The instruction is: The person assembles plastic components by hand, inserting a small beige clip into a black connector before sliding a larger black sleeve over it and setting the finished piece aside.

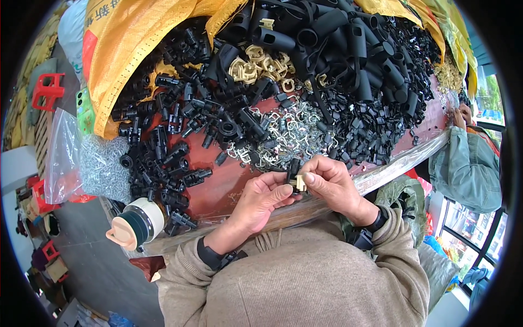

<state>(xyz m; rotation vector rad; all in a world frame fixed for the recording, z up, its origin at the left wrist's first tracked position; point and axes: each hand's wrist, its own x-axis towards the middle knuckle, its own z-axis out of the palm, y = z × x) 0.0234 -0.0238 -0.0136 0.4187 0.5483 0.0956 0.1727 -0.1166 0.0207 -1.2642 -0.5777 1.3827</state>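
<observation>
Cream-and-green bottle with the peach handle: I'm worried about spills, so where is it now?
In the head view, the bottle is at lower left, beside the black parts and left of the left hand.

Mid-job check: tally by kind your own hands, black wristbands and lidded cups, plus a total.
Own hands: 2 (left hand, right hand)
Black wristbands: 2
Lidded cup: 1
Total: 5
Held pieces left out: partly hidden by fingers.

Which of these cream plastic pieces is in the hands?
The cream piece against the thumb of the right hand; the other cream pieces lie farther off among black parts, untouched.
</observation>
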